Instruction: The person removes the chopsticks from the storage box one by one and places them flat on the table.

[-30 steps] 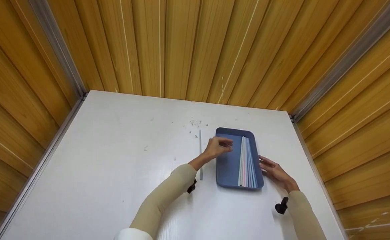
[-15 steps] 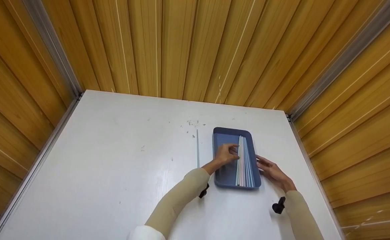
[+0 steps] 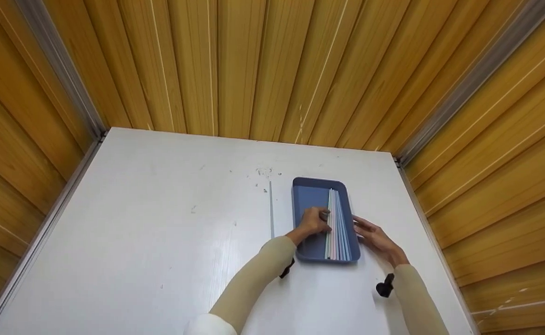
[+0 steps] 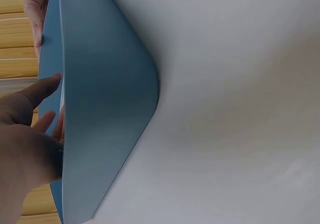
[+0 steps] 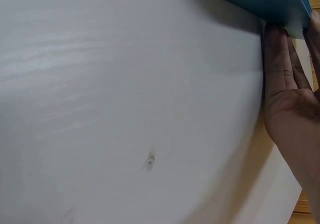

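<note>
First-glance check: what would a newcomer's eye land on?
Probably the blue tray on the white table, with pale thin sticks lying lengthwise toward its right side. The left hand is inside at the sticks; the right hand is against the outer right wall. One lone stick lies left of the tray.

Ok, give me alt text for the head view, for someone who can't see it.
A left hand reaches to thin pastel sticks in a blue tray, while the right hand touches the tray's outer right side. One stick lies left of the tray on the white table, before wood-look panels.
</note>
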Motion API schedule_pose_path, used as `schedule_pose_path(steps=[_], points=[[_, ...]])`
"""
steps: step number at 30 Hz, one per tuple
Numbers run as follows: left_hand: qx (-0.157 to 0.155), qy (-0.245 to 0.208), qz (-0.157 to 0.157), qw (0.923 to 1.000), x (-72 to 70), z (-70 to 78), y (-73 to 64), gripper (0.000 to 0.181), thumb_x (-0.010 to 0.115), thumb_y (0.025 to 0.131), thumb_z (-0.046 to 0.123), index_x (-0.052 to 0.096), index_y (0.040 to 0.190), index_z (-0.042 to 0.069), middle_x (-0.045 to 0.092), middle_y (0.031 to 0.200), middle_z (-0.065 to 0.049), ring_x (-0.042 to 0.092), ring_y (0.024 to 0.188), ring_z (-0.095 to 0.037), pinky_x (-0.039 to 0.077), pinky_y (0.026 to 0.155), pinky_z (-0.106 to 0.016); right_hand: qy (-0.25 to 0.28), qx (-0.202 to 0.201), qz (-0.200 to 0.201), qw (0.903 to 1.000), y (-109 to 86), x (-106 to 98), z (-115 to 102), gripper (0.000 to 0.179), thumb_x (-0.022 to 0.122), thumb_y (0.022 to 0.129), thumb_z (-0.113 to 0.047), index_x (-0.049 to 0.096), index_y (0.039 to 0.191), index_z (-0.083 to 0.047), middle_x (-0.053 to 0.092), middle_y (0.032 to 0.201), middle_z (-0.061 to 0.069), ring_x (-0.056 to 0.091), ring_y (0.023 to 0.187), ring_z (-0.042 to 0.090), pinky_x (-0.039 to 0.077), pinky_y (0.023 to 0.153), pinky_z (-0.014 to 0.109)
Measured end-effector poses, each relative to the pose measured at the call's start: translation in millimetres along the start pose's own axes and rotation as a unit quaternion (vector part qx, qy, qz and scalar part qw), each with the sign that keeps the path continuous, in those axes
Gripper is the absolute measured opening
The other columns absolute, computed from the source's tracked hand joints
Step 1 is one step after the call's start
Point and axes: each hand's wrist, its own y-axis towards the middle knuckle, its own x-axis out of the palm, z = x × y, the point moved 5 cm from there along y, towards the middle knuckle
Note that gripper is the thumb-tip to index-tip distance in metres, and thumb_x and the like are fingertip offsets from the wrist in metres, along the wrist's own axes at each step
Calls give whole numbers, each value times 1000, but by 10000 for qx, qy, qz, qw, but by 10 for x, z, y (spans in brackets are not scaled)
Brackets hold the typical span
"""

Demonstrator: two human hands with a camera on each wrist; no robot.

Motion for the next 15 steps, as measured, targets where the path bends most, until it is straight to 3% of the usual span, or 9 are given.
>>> schedule_pose_path(steps=[8,15], points=[[221,634,171,9976,9,-41,82,55,90,68,-3,72,120,-3,77,95,-15,68,75,-13,57,68,-23,-31,60,33,10000,9,-5,2,67,57,105,-21,24,160,-1,53,149,-1,58,119,-5,49,100,17],[253,620,244,9975,42,-104,141,52,88,68,-5,72,118,-4,77,88,-14,64,67,-10,53,61,-20,-30,25,-26,10000,16,-4,-6,65,55,106,-18,23,160,0,57,140,-7,59,120,-3,49,101,18]])
